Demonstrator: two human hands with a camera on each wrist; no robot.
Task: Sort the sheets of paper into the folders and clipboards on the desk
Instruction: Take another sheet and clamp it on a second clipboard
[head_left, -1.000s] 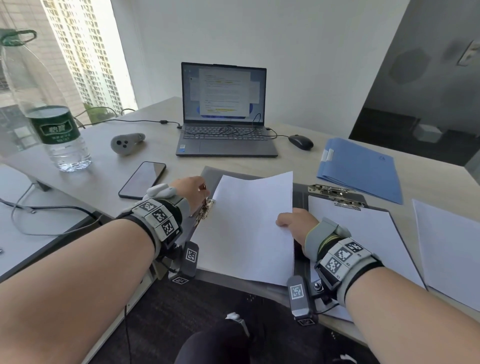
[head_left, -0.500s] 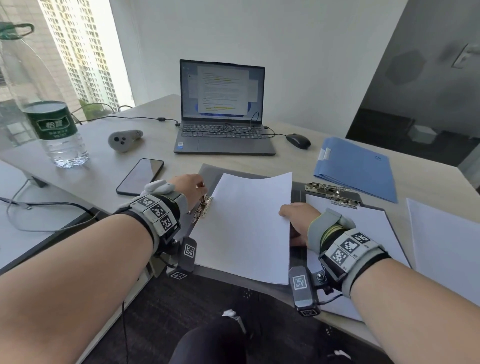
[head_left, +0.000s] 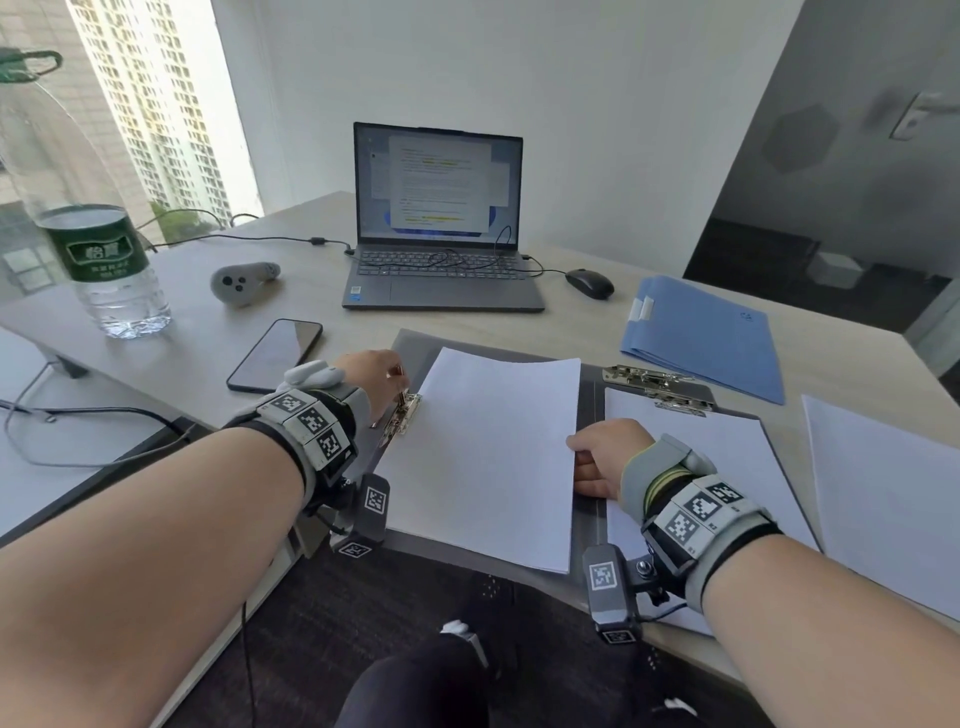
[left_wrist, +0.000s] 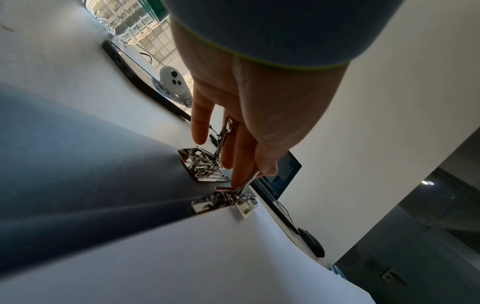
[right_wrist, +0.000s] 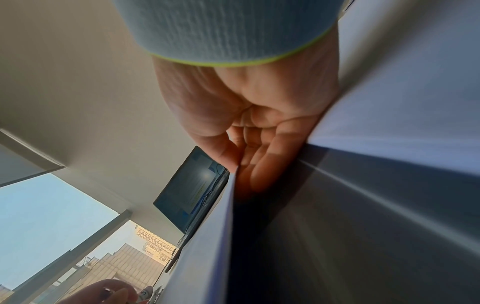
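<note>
**Head view: a sheet going under the folder clip**

Head view shows a plain white sheet (head_left: 493, 457) lying in the open grey folder (head_left: 589, 395) at the desk's (head_left: 197, 332) near edge, its long axis running from the near edge toward the laptop (head_left: 439, 228). The left hand (head_left: 371, 382) pinches the raised lever of the metal clip (left_wrist: 235, 200) at the sheet's left edge. The right hand (head_left: 605, 457) pinches the sheet's right edge, thumb on top and fingers beneath. One clipboard (head_left: 727, 452) with paper lies to the right; one blue folder (head_left: 711, 338) lies beyond it. Loose paper (head_left: 893, 499) rests by the desk's right edge. One phone (head_left: 275, 353), one bottle (head_left: 98, 249), one mouse (head_left: 589, 283).
</note>
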